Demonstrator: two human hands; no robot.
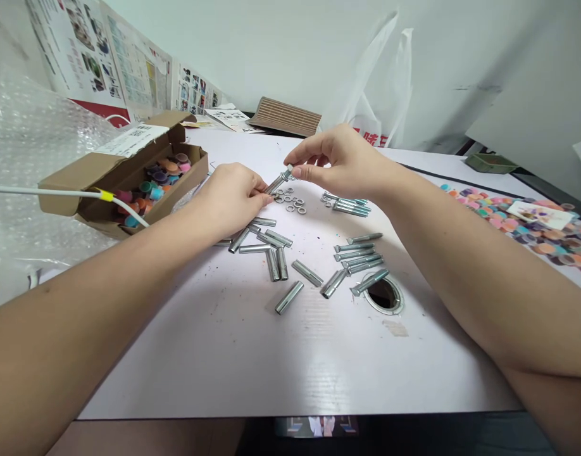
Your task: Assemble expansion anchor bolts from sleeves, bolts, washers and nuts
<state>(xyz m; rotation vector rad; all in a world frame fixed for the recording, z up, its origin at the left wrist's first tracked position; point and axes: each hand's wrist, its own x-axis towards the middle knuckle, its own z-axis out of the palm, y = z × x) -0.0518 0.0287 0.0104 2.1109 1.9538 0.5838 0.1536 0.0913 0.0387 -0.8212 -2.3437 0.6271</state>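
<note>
Bolts [359,254] on white table [214,354], wall [271,50] behind.

A pale, faintly green-grey wall [281,50] rises behind a white bench [200,361] with a thin dark front edge. Large printed sheets [138,63] stand against the wall at the left, and a white plastic bag [383,88] with red lettering is in front of it right of centre. A metal-rimmed round hole [384,295] pierces the benchtop. Soft light leaves a streaky glare on the surface; a diagonal shadow [499,57] darkens the wall at the right.
</note>
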